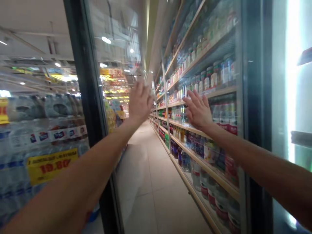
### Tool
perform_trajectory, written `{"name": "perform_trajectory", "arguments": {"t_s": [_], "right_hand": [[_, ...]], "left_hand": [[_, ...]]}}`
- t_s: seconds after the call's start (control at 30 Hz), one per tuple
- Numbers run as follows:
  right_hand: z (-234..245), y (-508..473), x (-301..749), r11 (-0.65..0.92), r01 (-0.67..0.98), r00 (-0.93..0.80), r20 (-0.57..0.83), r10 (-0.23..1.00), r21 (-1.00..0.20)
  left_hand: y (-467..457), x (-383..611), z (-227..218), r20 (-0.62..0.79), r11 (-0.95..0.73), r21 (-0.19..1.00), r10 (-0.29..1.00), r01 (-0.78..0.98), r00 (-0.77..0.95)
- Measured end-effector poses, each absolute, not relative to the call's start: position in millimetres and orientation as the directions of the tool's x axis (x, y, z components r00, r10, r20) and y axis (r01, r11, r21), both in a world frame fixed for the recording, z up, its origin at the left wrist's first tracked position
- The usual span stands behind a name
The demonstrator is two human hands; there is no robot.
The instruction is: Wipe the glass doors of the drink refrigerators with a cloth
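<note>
A glass door (117, 26) with a dark frame (84, 65) stands in front of me at an angle. My left hand (140, 102) is raised before the pane, fingers stretched upward and slightly blurred. To its right, my right hand (198, 110) is also lifted, palm toward the glass and fingers spread. Both hands look flat on or very close to the pane; contact cannot be made out for certain. Neither hand holds anything.
Seen with the glass are long shelves (214, 92) of bottled drinks on the right and a tiled aisle floor (148, 182). Packs of bottled water (17, 139) with a yellow price sign (52, 165) are stacked at left. A bright light strip (292, 97) glows far right.
</note>
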State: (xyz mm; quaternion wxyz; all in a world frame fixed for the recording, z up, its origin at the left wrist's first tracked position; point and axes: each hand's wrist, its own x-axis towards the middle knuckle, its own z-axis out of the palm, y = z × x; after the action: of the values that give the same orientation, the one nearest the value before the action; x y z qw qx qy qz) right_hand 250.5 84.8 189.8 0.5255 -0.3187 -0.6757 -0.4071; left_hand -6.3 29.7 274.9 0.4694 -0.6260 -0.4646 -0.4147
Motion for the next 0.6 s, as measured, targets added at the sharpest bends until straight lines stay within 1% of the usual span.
{"name": "perform_trajectory", "arguments": {"t_s": [0.03, 0.07, 0.1, 0.13, 0.2, 0.23, 0.27, 0.3, 0.33, 0.4, 0.43, 0.47, 0.5, 0.53, 0.6], "right_hand": [[189.2, 84.9, 250.8, 0.462, 0.859, -0.248, 0.969, -0.004, 0.222], [188.6, 84.9, 251.0, 0.458, 0.858, -0.255, 0.967, -0.012, 0.232], [187.9, 84.8, 251.2, 0.453, 0.858, -0.259, 0.966, -0.022, 0.241], [187.1, 84.9, 251.2, 0.448, 0.859, -0.261, 0.965, -0.030, 0.247], [185.7, 85.6, 250.6, 0.440, 0.861, -0.260, 0.964, -0.048, 0.254], [185.0, 86.3, 250.2, 0.438, 0.862, -0.257, 0.965, -0.058, 0.255], [184.3, 87.1, 249.9, 0.437, 0.862, -0.252, 0.966, -0.066, 0.255], [183.7, 88.1, 249.7, 0.439, 0.862, -0.248, 0.966, -0.074, 0.255], [183.2, 89.1, 249.8, 0.440, 0.860, -0.247, 0.966, -0.080, 0.256], [182.5, 90.8, 250.6, 0.442, 0.856, -0.256, 0.963, -0.088, 0.268], [182.3, 91.4, 251.1, 0.443, 0.853, -0.265, 0.960, -0.088, 0.276], [182.1, 91.7, 251.5, 0.443, 0.851, -0.273, 0.958, -0.087, 0.282], [182.0, 91.9, 251.8, 0.443, 0.850, -0.278, 0.957, -0.086, 0.286], [181.8, 91.9, 251.8, 0.442, 0.850, -0.279, 0.957, -0.083, 0.286], [181.2, 91.8, 251.1, 0.439, 0.855, -0.270, 0.960, -0.078, 0.276]], "left_hand": [[30.0, 2.2, 270.9, 0.893, -0.173, -0.350, 0.234, 0.921, 0.383], [29.3, 6.1, 269.9, 0.838, -0.204, -0.442, 0.253, 0.873, 0.483], [27.8, 5.0, 272.1, 0.816, -0.215, -0.478, 0.250, 0.852, 0.521], [25.8, -0.1, 276.8, 0.848, -0.198, -0.447, 0.216, 0.872, 0.484], [22.6, -14.3, 287.6, 0.965, -0.134, -0.242, 0.072, 0.961, 0.253], [22.5, -19.1, 290.7, 0.988, -0.118, -0.150, 0.004, 0.982, 0.152], [23.4, -20.5, 290.9, 0.993, -0.113, -0.114, -0.033, 0.987, 0.111], [25.3, -18.4, 288.4, 0.990, -0.115, -0.142, -0.030, 0.983, 0.140], [27.7, -13.8, 283.9, 0.975, -0.128, -0.220, 0.005, 0.967, 0.223], [31.6, -4.3, 274.9, 0.875, -0.184, -0.444, 0.121, 0.877, 0.468], [32.3, -2.9, 273.0, 0.811, -0.211, -0.527, 0.167, 0.823, 0.561], [32.0, -4.8, 273.8, 0.783, -0.216, -0.559, 0.183, 0.801, 0.595], [31.1, -9.6, 276.9, 0.805, -0.195, -0.539, 0.167, 0.820, 0.569], [30.0, -15.9, 281.3, 0.862, -0.157, -0.472, 0.122, 0.867, 0.492], [28.8, -25.6, 287.8, 0.960, -0.100, -0.277, -0.004, 0.956, 0.278]]}}
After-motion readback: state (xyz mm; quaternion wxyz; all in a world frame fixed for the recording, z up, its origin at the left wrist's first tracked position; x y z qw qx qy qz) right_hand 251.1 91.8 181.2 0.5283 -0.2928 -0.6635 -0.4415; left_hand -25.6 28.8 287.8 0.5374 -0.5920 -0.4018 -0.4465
